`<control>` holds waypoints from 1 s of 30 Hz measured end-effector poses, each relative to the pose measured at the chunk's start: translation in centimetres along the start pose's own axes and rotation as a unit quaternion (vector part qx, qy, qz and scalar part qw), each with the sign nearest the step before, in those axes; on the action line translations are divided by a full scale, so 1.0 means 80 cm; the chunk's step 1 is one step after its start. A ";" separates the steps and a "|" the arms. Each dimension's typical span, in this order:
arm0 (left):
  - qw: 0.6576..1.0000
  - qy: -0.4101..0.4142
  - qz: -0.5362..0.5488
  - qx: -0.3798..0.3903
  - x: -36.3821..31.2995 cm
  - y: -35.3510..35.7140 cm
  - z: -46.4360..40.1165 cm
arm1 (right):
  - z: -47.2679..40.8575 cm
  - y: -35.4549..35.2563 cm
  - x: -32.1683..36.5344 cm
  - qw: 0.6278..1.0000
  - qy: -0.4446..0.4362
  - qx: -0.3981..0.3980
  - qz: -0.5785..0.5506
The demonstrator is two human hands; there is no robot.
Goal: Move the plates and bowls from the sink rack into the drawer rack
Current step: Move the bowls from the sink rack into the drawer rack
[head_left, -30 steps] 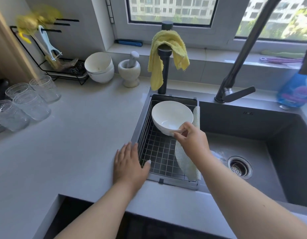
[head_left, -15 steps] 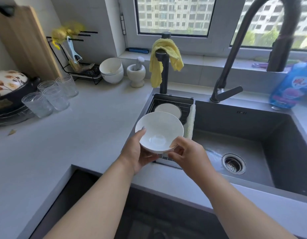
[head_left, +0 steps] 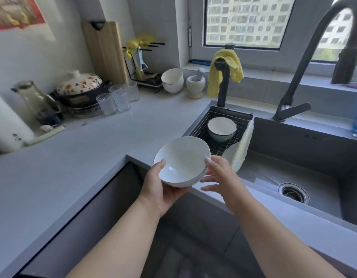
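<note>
A white bowl (head_left: 181, 161) is held tilted in the air over the counter's front edge, left of the sink. My left hand (head_left: 161, 187) grips it from below, thumb on the near rim. My right hand (head_left: 219, 177) touches the bowl's right rim with its thumb, the fingers spread and relaxed beneath. The black wire sink rack (head_left: 219, 145) sits in the left end of the sink, and a dark-sided bowl with a white inside (head_left: 221, 128) stands in it. The drawer rack is not in view.
A pale cloth (head_left: 238, 149) hangs over the rack's right edge. The dark sink (head_left: 306, 173) with its drain (head_left: 294, 192) lies to the right, a black tap (head_left: 298, 81) behind it. Glasses (head_left: 117, 99), stacked white bowls (head_left: 172, 80) and a pot stand on the counter.
The white bowl was lifted out of the sink rack and carried left and toward me, with my left hand now under it. The right hand loosened to a fingertip touch. The view swung left.
</note>
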State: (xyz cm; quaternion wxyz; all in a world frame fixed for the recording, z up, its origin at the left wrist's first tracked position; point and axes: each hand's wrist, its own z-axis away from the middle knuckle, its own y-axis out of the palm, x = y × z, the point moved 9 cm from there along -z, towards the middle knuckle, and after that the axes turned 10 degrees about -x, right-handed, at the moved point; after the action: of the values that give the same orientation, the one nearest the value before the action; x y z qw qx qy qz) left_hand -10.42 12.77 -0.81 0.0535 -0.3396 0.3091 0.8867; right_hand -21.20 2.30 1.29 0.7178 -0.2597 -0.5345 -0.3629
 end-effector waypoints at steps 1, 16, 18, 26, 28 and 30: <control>1.000 -0.001 0.016 0.001 0.001 -0.008 0.010 | 0.008 0.009 -0.004 0.999 0.011 0.019 -0.024; 0.991 0.054 0.076 -0.097 -0.016 -0.144 0.114 | 0.087 0.137 -0.046 0.984 0.078 0.137 -0.076; 0.986 0.075 0.091 -0.116 -0.026 -0.170 0.130 | 0.104 0.165 -0.043 0.982 0.069 0.165 -0.059; 0.959 0.120 0.142 -0.212 -0.053 -0.330 0.226 | 0.214 0.304 -0.064 0.964 0.083 0.253 -0.013; 0.955 0.121 0.137 -0.234 -0.055 -0.380 0.252 | 0.247 0.340 -0.078 0.959 0.089 0.269 -0.004; 0.951 0.121 0.126 -0.254 -0.055 -0.428 0.280 | 0.277 0.376 -0.096 0.956 0.098 0.276 0.010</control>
State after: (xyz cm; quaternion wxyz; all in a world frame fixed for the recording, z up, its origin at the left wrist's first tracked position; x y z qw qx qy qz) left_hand -9.34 53.89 -2.57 -0.1847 -0.4052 0.1179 0.8876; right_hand -11.30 39.13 0.92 0.8137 -0.0198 -0.5384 -0.2181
